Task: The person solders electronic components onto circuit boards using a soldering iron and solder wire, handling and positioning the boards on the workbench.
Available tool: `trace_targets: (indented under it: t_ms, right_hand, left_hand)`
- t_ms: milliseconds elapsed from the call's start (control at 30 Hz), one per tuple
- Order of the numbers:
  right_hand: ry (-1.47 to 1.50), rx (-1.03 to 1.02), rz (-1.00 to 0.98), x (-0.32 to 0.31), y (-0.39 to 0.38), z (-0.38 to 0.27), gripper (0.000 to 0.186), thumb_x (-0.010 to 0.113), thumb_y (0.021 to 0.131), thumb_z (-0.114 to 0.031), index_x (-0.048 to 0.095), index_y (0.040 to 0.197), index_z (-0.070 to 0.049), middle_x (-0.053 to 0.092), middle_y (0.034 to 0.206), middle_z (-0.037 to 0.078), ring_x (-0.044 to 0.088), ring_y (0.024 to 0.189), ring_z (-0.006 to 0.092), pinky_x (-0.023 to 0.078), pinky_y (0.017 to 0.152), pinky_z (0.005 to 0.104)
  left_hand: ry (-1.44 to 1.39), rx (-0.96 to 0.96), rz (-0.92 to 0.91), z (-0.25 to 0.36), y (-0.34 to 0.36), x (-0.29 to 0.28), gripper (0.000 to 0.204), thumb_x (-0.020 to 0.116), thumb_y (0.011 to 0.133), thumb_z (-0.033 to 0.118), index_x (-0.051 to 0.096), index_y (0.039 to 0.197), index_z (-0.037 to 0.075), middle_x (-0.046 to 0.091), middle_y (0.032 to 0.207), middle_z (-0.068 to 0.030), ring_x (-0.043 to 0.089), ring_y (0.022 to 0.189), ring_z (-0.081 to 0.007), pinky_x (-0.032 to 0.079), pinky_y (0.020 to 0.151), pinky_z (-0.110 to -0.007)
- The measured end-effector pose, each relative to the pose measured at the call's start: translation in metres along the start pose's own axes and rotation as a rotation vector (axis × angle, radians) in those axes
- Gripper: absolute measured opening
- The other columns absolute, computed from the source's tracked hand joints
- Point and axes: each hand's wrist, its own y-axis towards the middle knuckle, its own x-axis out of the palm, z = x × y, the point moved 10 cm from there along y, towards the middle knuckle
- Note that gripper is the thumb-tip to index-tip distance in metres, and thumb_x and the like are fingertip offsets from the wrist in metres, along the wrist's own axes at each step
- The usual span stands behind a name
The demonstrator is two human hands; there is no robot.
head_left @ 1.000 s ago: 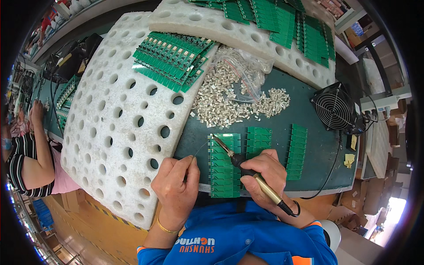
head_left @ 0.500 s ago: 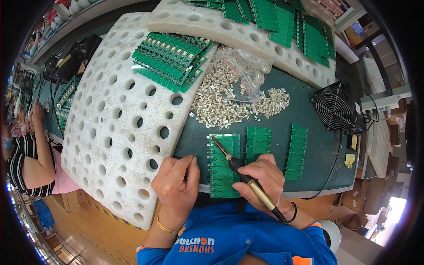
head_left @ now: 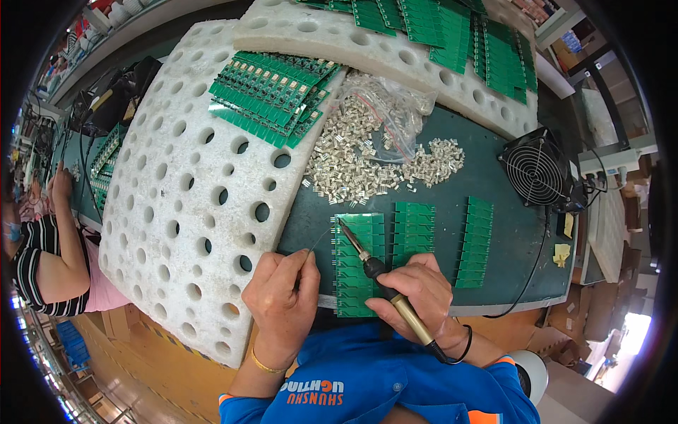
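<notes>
Soldering is judged barely begun: the soldering iron (head_left: 385, 281) is clamped in the right hand (head_left: 417, 293), thin wire (head_left: 319, 240) is pinched by the left hand (head_left: 282, 297), at the first green board (head_left: 359, 265) near the mat's (head_left: 508, 247) front edge, two boards (head_left: 443, 239) left untouched.

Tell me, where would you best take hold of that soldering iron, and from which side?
Grip the soldering iron on its dark and yellow handle, well back from the bare metal tip, probably hot, that points up and left onto the green circuit board panel. Come from the lower right, where the cord trails off, much as the right hand does in a pen-like hold. The left hand feeds thin wire beside it.
</notes>
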Motion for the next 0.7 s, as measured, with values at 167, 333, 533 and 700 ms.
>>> trace_targets:
  t_ms: [167, 333, 533, 700]
  right_hand:
    - [-0.03, -0.008, -0.008, 0.001, -0.0015, -0.0023, 0.044, 0.087, 0.071, -0.022, 0.064, 0.104, -0.003, 0.068, 0.079, 0.009, 0.065, 0.066, 0.0223, 0.046, 0.066, 0.0357]
    - [-0.051, -0.037, -0.025, 0.0032, -0.0014, -0.0057, 0.047, 0.087, 0.071, -0.025, 0.064, 0.105, -0.003, 0.068, 0.079, 0.007, 0.065, 0.066, 0.0211, 0.046, 0.065, 0.0345]
    - [-0.092, -0.052, -0.035, 0.0049, -0.0031, -0.0076, 0.05, 0.088, 0.069, -0.027, 0.064, 0.105, -0.004, 0.067, 0.079, 0.006, 0.064, 0.065, 0.0202, 0.045, 0.065, 0.0335]
    - [-0.089, -0.053, -0.047, 0.0054, -0.0032, -0.0087, 0.05, 0.088, 0.068, -0.027, 0.064, 0.105, -0.005, 0.067, 0.08, 0.005, 0.064, 0.065, 0.0198, 0.045, 0.065, 0.0334]
  left_hand:
    - [-0.01, -0.005, 0.002, 0.0003, 0.0005, -0.0001, 0.008, 0.074, 0.077, -0.002, 0.073, 0.084, 0.001, 0.058, 0.066, -0.0076, 0.056, 0.057, -0.0156, 0.042, 0.052, -0.028]
    - [0.004, 0.0, 0.009, 0.001, 0.0008, -0.0004, 0.008, 0.074, 0.077, -0.002, 0.073, 0.084, 0.001, 0.057, 0.065, -0.0077, 0.055, 0.057, -0.0157, 0.042, 0.052, -0.028]
    - [-0.007, 0.004, 0.001, -0.0003, 0.0004, 0.0008, 0.008, 0.074, 0.077, -0.003, 0.073, 0.084, 0.0, 0.057, 0.065, -0.0073, 0.055, 0.056, -0.0151, 0.041, 0.051, -0.027]
    - [0.002, 0.013, 0.005, 0.0009, 0.0003, -0.0003, 0.008, 0.074, 0.077, -0.003, 0.073, 0.084, 0.0, 0.057, 0.066, -0.0072, 0.054, 0.056, -0.0148, 0.041, 0.051, -0.027]
